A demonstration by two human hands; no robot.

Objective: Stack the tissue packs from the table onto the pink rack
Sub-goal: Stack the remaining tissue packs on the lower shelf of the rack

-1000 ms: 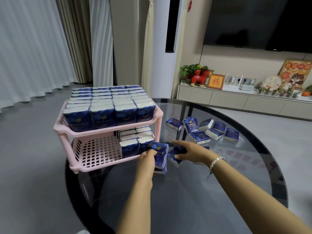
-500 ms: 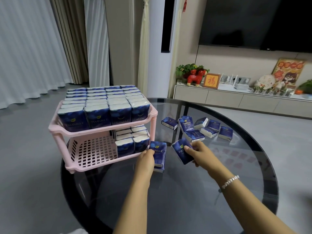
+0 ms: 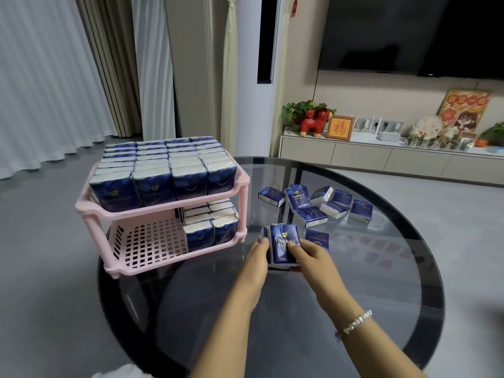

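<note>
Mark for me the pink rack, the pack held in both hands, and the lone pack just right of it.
pink rack (image 3: 152,212): head view, front rim of upper shelf.
held pack (image 3: 283,244): head view, its printed blue face.
lone pack (image 3: 317,239): head view, its blue front.

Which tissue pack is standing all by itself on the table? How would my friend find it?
Find the round glass table beside the pink rack. Just past the right hand one lone tissue pack stands upright. The loose packs farther back are bunched together; this one stands alone, held by nobody.
</note>
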